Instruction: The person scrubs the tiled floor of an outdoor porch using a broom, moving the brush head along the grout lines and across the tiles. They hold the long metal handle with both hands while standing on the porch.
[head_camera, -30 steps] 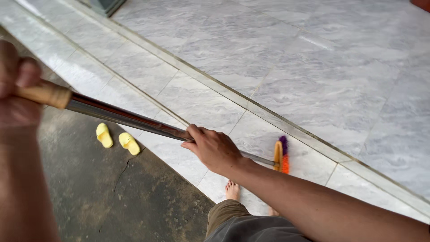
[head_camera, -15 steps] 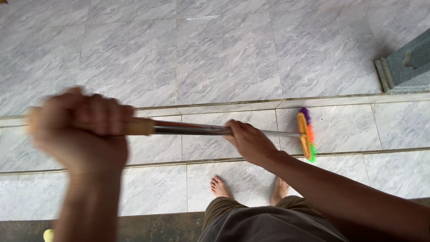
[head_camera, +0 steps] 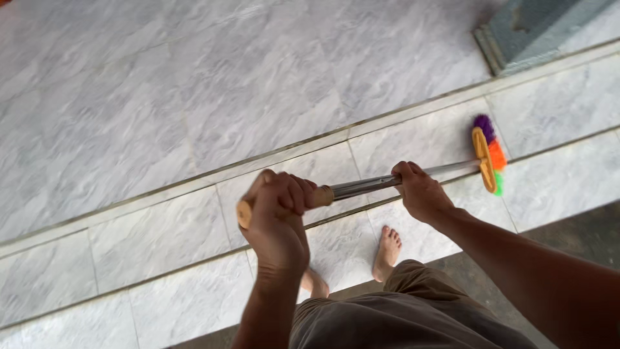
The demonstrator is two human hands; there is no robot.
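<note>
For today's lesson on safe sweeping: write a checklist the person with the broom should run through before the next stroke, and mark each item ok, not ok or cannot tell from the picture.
1. Left hand wrapped round the wooden grip end of the broom handle: ok.
2. Right hand closed on the metal shaft further down: ok.
3. Broom head, with purple, orange and green bristles, down at the tiled step: ok; whether it touches, cannot tell.
4. Bare feet away from the broom head: ok.
5. Grey block at top right out of the broom's way: cannot tell.
6. Dirt left on the tiles: cannot tell.
</note>
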